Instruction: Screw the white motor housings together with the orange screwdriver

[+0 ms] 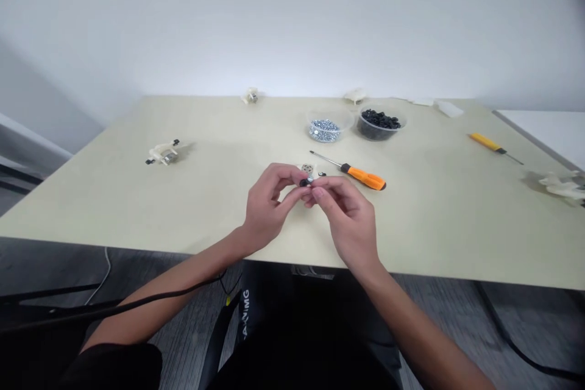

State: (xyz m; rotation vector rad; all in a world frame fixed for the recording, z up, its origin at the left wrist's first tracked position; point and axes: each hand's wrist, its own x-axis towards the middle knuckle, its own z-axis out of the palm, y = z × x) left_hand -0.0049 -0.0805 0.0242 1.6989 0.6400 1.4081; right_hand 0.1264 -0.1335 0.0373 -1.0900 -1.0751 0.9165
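Observation:
Above the near middle of the table, my left hand [269, 202] pinches a small black part [303, 183] between thumb and fingers. My right hand [350, 216] meets it fingertip to fingertip, closed on a tiny silver piece [310, 180] that looks like a screw. Just beyond the fingertips lies a pale part with a round metal face [308, 169], partly hidden by the hands. A small black and silver piece [322, 174] rests beside it. An orange-handled screwdriver [365, 177] lies behind my right hand, its tip pointing to the far left.
Clear tubs hold silver screws [325, 130] and black parts [378, 125]. Cream assemblies lie at left [165, 153], at the back [251, 95], [355, 95] and at the right edge [564, 186]. A yellow screwdriver [487, 142] and white scraps [448, 109] are at right.

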